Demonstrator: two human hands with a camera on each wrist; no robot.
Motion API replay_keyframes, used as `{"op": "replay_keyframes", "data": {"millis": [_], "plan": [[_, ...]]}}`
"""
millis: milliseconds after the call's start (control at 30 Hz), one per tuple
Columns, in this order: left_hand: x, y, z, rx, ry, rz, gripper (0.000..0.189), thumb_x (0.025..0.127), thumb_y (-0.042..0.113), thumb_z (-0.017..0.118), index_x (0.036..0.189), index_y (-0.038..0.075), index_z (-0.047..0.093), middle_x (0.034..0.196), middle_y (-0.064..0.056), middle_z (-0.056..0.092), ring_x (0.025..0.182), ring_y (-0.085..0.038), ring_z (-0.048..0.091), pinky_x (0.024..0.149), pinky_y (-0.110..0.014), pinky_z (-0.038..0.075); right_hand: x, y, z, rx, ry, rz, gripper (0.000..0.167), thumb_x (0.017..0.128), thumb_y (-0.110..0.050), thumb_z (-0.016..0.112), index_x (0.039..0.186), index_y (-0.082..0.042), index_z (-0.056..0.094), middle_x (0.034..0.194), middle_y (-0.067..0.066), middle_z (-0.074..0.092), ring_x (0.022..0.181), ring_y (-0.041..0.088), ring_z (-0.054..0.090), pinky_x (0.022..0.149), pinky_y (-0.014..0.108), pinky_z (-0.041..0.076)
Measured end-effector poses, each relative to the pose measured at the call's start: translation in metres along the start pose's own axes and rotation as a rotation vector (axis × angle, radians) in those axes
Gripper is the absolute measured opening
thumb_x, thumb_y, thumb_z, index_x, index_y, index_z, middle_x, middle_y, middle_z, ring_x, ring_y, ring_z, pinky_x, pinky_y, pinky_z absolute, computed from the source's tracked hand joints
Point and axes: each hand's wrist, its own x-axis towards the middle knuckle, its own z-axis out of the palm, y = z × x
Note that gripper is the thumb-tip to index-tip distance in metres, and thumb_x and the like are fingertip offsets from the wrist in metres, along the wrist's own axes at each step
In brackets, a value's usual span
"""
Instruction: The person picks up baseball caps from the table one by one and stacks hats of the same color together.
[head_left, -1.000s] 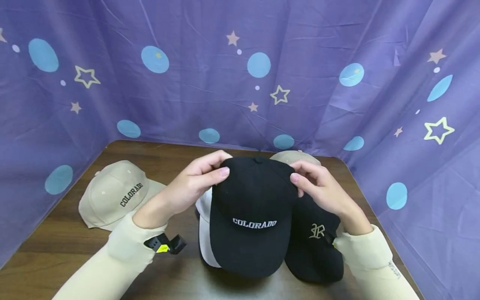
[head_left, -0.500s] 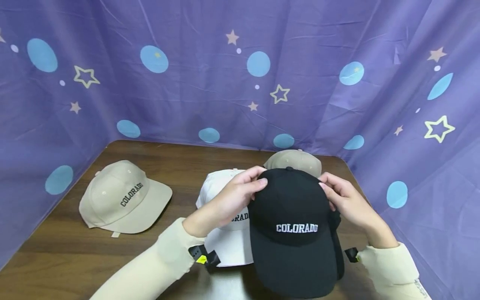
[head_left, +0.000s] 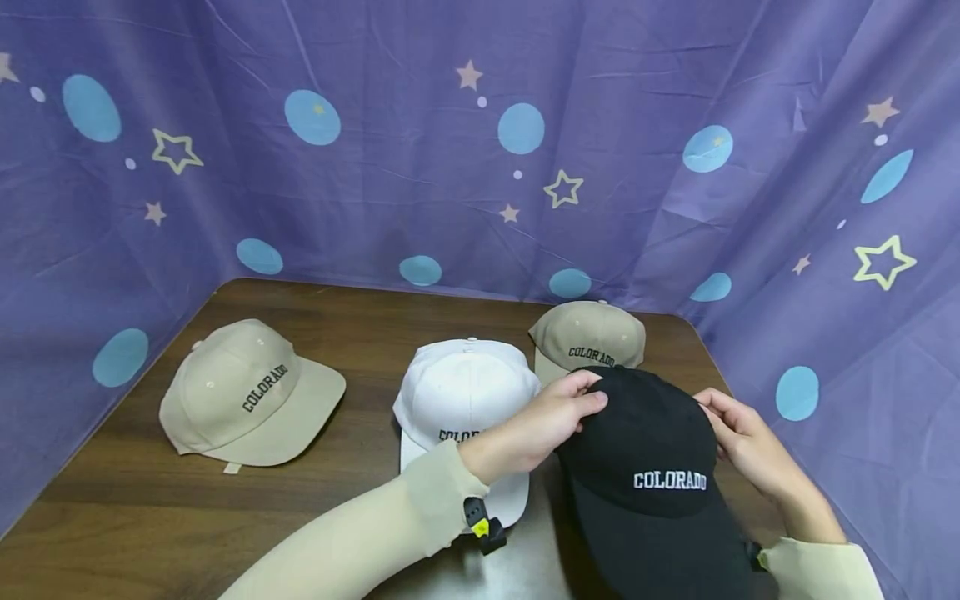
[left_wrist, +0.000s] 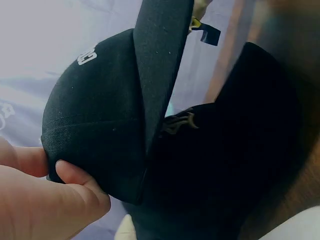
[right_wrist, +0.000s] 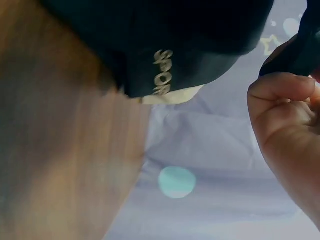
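Both hands pinch a black baseball cap (head_left: 637,433) with white COLORADO lettering by the sides of its crown, at the right of the table in the head view. My left hand (head_left: 534,423) holds one side between thumb and fingers, and my right hand (head_left: 757,450) has the other. The brim hangs down toward me. Under it, in the left wrist view, is a second black cap (left_wrist: 200,170) with a pale monogram; the held cap hides it in the head view. The right wrist view shows pale lettering on this black cap (right_wrist: 165,70). A white cap (head_left: 465,387) lies beside my left hand.
A beige cap (head_left: 240,392) lies at the left of the wooden table (head_left: 360,325). Another beige cap (head_left: 588,333) stands at the back right, just behind the held cap. A purple curtain (head_left: 420,192) with stars and dots surrounds the table.
Both hands have carried the black COLORADO cap rightward and toward me, from in front of the white cap to over the other black cap. The white cap has come into view.
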Motion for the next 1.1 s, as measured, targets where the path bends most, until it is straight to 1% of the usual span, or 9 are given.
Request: {"op": "replay_keyframes", "data": {"millis": [67,200,300,400,567,700,767,933,1100], "plan": [[0.004,-0.004,0.003,0.032,0.012,-0.010,0.026,0.111,0.016,0.053,0.130,0.002,0.062,0.117,-0.004,0.067,0.101,-0.009,0.059,0.093,-0.030,0.045,-0.002,0.007,-0.002,0.025,-0.004,0.025,0.019,0.115,-0.007,0.044,0.109,-0.004,0.061,0.081,-0.008,0.061,0.065,0.008,0.057,0.055,0.033,0.049],[0.008,-0.011,0.004,0.130,0.042,-0.002,0.025,0.111,0.019,0.053,0.130,0.007,0.065,0.124,-0.002,0.065,0.112,-0.013,0.060,0.104,-0.037,0.047,-0.003,0.018,-0.005,0.048,-0.014,0.052,0.019,0.115,-0.010,0.044,0.110,-0.004,0.061,0.085,-0.006,0.065,0.072,0.007,0.062,0.061,0.029,0.054],[0.010,-0.016,0.004,0.234,0.083,0.007,0.027,0.112,0.022,0.053,0.133,0.011,0.065,0.131,-0.001,0.065,0.121,-0.015,0.059,0.108,-0.039,0.046,-0.004,0.028,-0.004,0.036,-0.004,0.079,0.018,0.115,-0.010,0.045,0.108,-0.005,0.062,0.083,-0.007,0.063,0.069,0.007,0.061,0.059,0.029,0.054],[0.011,-0.023,0.005,0.327,0.134,-0.014,0.031,0.110,0.031,0.057,0.138,0.018,0.062,0.144,-0.003,0.061,0.132,-0.019,0.057,0.110,-0.042,0.045,-0.005,0.038,-0.002,0.005,0.020,0.113,0.017,0.114,-0.011,0.048,0.106,-0.005,0.061,0.079,-0.009,0.060,0.062,0.008,0.056,0.052,0.032,0.051],[0.012,-0.032,0.005,0.481,0.167,-0.028,0.062,0.096,0.043,0.078,0.147,0.025,0.047,0.153,-0.009,0.052,0.140,-0.026,0.051,0.113,-0.046,0.044,-0.005,0.049,0.004,-0.027,0.030,0.142,0.016,0.114,-0.013,0.050,0.109,0.001,0.057,0.078,-0.005,0.058,0.061,0.020,0.053,0.055,0.036,0.048],[0.013,-0.035,0.007,0.636,0.170,0.024,0.072,0.091,0.041,0.084,0.148,0.023,0.044,0.151,-0.007,0.049,0.141,-0.027,0.045,0.113,-0.045,0.042,-0.003,0.051,0.007,-0.031,0.025,0.141,0.018,0.114,-0.013,0.051,0.109,0.003,0.056,0.079,-0.002,0.059,0.067,0.022,0.057,0.061,0.034,0.052],[0.013,-0.036,0.007,0.678,0.173,0.054,0.069,0.093,0.037,0.083,0.147,0.020,0.044,0.149,-0.008,0.049,0.139,-0.028,0.044,0.112,-0.045,0.041,-0.002,0.051,0.008,-0.037,0.020,0.145,0.019,0.114,-0.014,0.051,0.109,0.003,0.056,0.079,-0.002,0.058,0.067,0.021,0.058,0.062,0.034,0.052],[0.014,-0.038,0.010,0.747,0.178,0.078,0.062,0.098,0.031,0.079,0.146,0.016,0.043,0.141,-0.012,0.049,0.129,-0.028,0.044,0.110,-0.044,0.041,0.001,0.049,0.009,-0.063,0.022,0.176,0.021,0.114,-0.016,0.052,0.109,0.003,0.058,0.081,-0.001,0.056,0.068,0.022,0.058,0.064,0.033,0.054],[0.018,-0.034,0.013,0.816,0.194,0.062,0.041,0.101,0.030,0.076,0.127,0.020,0.045,0.126,-0.007,0.047,0.118,-0.025,0.043,0.099,-0.044,0.043,0.007,0.046,0.008,-0.118,0.042,0.230,0.024,0.114,-0.020,0.052,0.111,0.003,0.058,0.086,0.003,0.058,0.071,0.021,0.060,0.068,0.033,0.056]]}}
